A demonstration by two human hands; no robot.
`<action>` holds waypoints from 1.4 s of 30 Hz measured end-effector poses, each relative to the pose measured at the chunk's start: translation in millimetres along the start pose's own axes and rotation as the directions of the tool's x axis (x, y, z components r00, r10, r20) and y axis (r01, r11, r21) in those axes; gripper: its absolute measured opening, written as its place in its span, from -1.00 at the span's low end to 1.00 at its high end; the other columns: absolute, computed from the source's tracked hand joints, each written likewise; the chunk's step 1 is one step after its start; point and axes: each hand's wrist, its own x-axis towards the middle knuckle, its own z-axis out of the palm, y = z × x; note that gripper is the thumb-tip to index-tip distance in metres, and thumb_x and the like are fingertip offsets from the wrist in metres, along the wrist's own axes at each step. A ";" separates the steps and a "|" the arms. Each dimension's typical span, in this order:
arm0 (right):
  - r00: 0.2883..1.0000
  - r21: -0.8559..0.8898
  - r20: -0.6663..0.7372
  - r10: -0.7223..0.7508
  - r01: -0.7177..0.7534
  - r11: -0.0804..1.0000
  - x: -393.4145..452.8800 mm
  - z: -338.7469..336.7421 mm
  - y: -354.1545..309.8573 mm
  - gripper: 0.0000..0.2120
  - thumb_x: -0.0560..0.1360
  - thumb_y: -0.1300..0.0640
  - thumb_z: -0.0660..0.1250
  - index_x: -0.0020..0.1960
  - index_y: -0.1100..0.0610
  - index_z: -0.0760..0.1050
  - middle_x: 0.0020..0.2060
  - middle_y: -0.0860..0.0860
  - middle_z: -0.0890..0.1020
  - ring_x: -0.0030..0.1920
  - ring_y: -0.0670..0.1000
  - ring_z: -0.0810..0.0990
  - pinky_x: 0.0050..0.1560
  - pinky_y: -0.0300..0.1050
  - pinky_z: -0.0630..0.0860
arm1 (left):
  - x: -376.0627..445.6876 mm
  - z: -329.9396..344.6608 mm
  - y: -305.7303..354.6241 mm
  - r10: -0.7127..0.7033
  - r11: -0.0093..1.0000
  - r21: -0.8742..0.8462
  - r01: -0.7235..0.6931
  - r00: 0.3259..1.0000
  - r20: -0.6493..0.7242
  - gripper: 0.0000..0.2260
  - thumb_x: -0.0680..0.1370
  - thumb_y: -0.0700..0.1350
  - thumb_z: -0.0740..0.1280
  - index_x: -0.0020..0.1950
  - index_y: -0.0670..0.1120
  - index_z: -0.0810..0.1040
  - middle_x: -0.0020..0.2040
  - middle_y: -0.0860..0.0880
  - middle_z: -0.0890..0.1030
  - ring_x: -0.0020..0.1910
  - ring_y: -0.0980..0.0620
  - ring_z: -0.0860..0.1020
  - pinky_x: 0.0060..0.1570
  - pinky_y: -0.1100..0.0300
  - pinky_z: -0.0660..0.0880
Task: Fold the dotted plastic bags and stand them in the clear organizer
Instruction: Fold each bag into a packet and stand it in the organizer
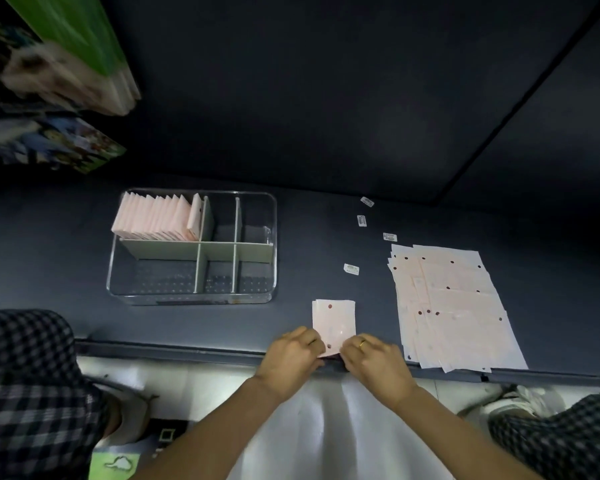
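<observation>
Two hands (333, 355) pinch one folded dotted bag (334, 322); four labels (351, 269) nearby.

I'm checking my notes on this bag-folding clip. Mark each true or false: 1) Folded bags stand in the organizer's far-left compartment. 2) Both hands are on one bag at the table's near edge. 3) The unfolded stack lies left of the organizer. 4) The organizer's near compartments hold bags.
1) True: folded bags fill the organizer's far-left compartment.
2) True: left hand and right hand hold the bag.
3) False: the stack lies to its right.
4) False: those hold no bags.
</observation>
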 end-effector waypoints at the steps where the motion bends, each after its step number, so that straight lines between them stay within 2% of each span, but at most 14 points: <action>1: 0.999 0.055 -0.015 0.037 -0.036 0.998 3.2 -4.0 -1.4 -0.75 0.12 0.20 0.62 -0.41 0.07 0.53 -0.48 -0.08 0.56 -0.48 -0.06 0.53 -0.63 -0.30 0.35 | -0.8 -3.9 -0.2 -0.062 0.995 -0.074 0.062 0.998 -0.009 -0.78 0.32 0.06 0.52 -0.10 0.03 0.64 -0.13 0.14 0.61 -0.11 0.15 0.56 -0.21 0.36 0.42; 3: 0.991 0.200 -0.032 0.133 -0.124 0.972 9.4 -12.4 -2.7 -0.86 0.30 0.17 0.55 -0.26 0.10 0.59 -0.44 -0.02 0.61 -0.44 0.03 0.59 -0.53 -0.21 0.45 | 4.1 -10.1 -4.8 -0.168 0.953 -0.266 0.147 0.984 -0.058 -0.81 0.46 -0.04 0.41 0.05 -0.03 0.60 0.00 0.07 0.61 0.06 0.07 0.50 0.01 0.30 0.36; 6: 0.968 0.310 0.038 0.247 -0.246 0.918 26.2 -38.7 -4.9 -0.87 0.56 0.08 0.27 0.04 0.11 0.52 -0.23 0.03 0.65 -0.22 0.14 0.60 -0.23 -0.03 0.47 | 16.7 -38.1 -18.4 -0.351 0.767 -0.596 0.239 0.933 -0.078 -0.93 0.52 -0.18 0.35 -0.02 -0.14 0.55 -0.07 -0.05 0.63 0.01 -0.03 0.54 0.02 0.15 0.43; 9: 0.969 0.482 0.108 0.224 -0.248 0.840 59.4 -77.8 -15.7 -0.88 0.54 -0.01 0.28 0.06 -0.05 0.44 -0.24 -0.10 0.61 -0.22 0.01 0.55 -0.17 -0.05 0.43 | 29.4 -89.4 -37.3 -0.245 0.681 -0.709 0.183 0.969 0.016 -0.95 0.55 -0.22 0.27 -0.02 -0.08 0.47 -0.10 0.00 0.64 -0.07 -0.04 0.59 -0.04 0.07 0.49; 12: 0.963 0.553 0.161 0.217 -0.270 0.788 104.5 -106.5 -30.4 -0.87 0.48 0.04 0.35 -0.21 0.02 0.46 -0.40 -0.08 0.53 -0.33 -0.03 0.45 -0.27 -0.05 0.35 | 36.1 -136.0 -62.6 -0.172 0.764 -0.632 0.128 0.985 -0.009 -0.95 0.53 -0.14 0.29 -0.05 0.01 0.48 -0.12 0.06 0.64 -0.08 -0.01 0.59 -0.04 -0.02 0.50; 15: 0.955 0.599 0.202 0.217 -0.296 0.744 150.3 -117.4 -42.4 -0.89 0.51 0.13 0.32 -0.14 0.16 0.53 -0.27 0.00 0.61 -0.22 0.01 0.54 -0.20 -0.04 0.47 | 33.5 -157.0 -99.0 -0.343 0.921 -0.294 0.256 0.891 -0.298 -0.87 0.55 0.04 0.26 0.03 0.06 0.53 0.02 0.07 0.60 0.07 -0.01 0.48 0.06 0.07 0.36; 18: 0.906 0.843 0.292 0.306 -0.396 0.366 194.7 -121.4 -53.2 -0.87 0.57 0.23 0.24 0.09 0.19 0.51 0.00 0.11 0.62 -0.06 0.05 0.61 -0.23 -0.09 0.63 | 21.1 -159.0 -138.7 -0.606 0.774 -0.042 0.632 0.718 -0.342 -0.73 0.61 0.06 0.14 0.24 0.04 0.48 0.19 -0.03 0.48 0.17 -0.08 0.35 0.07 0.05 0.26; 21: 0.861 0.892 0.431 0.271 -0.451 0.014 233.9 -118.8 -70.2 -0.84 0.60 0.23 0.20 0.14 0.16 0.48 0.02 0.07 0.61 -0.05 -0.01 0.61 -0.27 -0.21 0.62 | 11.3 -146.3 -162.0 -0.672 0.726 0.016 0.688 0.713 -0.200 -0.71 0.62 0.04 0.09 0.27 0.09 0.48 0.22 -0.03 0.45 0.19 -0.08 0.32 0.12 0.05 0.25; 23: 0.843 0.876 0.474 0.254 -0.479 -0.046 254.6 -110.1 -82.4 -0.82 0.60 0.22 0.19 0.17 0.17 0.47 0.04 0.07 0.60 -0.05 -0.02 0.60 -0.25 -0.21 0.62 | 5.7 -141.1 -171.3 -0.677 0.724 -0.017 0.690 0.705 -0.213 -0.72 0.61 0.01 0.10 0.25 0.08 0.50 0.22 0.00 0.48 0.18 -0.08 0.32 0.12 0.06 0.24; 26: 0.818 0.850 0.495 0.295 -0.526 0.034 277.6 -93.2 -102.2 -0.76 0.60 0.23 0.18 0.25 0.23 0.43 0.15 0.16 0.57 -0.01 0.06 0.60 -0.18 -0.10 0.63 | 1.1 -137.9 -180.5 -0.700 0.702 -0.090 0.707 0.660 -0.274 -0.73 0.61 -0.04 0.12 0.24 0.04 0.51 0.21 0.03 0.51 0.18 -0.06 0.31 0.11 0.07 0.21; 30: 0.860 0.692 0.312 0.404 -0.497 0.523 296.1 -83.8 -122.5 -0.76 0.57 0.22 0.15 0.20 0.26 0.41 0.12 0.22 0.57 0.03 0.21 0.61 -0.07 0.16 0.61 | -0.2 -135.2 -182.2 -0.718 0.685 -0.151 0.713 0.624 -0.308 -0.74 0.59 -0.07 0.16 0.24 0.02 0.52 0.21 0.03 0.50 0.17 -0.06 0.30 0.12 0.07 0.19; 33: 0.918 0.345 0.160 0.362 -0.395 0.851 303.8 -85.3 -139.7 -0.78 0.54 0.16 0.13 0.13 0.24 0.38 0.04 0.22 0.61 -0.01 0.24 0.62 -0.18 -0.02 0.51 | 1.1 -135.9 -178.5 -0.691 0.708 -0.156 0.689 0.628 -0.358 -0.72 0.58 -0.09 0.20 0.27 0.03 0.52 0.18 0.01 0.51 0.13 -0.07 0.32 0.08 0.07 0.18; 37: 0.916 0.218 0.161 0.367 -0.396 0.892 314.9 -78.0 -161.0 -0.75 0.56 0.19 0.10 0.19 0.24 0.38 0.11 0.20 0.59 0.10 0.22 0.58 -0.13 -0.06 0.38 | 5.2 -136.6 -175.1 -0.661 0.741 -0.142 0.657 0.674 -0.332 -0.78 0.58 -0.09 0.20 0.15 0.05 0.57 0.15 0.02 0.50 0.09 -0.06 0.31 0.01 0.11 0.17; 42: 0.855 0.445 0.329 0.400 -0.514 0.733 315.0 -71.3 -158.0 -0.53 0.61 -0.12 0.00 0.27 0.24 0.33 0.17 0.21 0.55 0.16 0.22 0.54 0.08 -0.02 0.44 | 3.2 -130.1 -176.0 -0.679 0.730 -0.190 0.657 0.664 -0.313 -0.78 0.57 -0.09 0.23 0.16 0.05 0.57 0.17 0.03 0.50 0.11 -0.07 0.31 0.02 0.08 0.21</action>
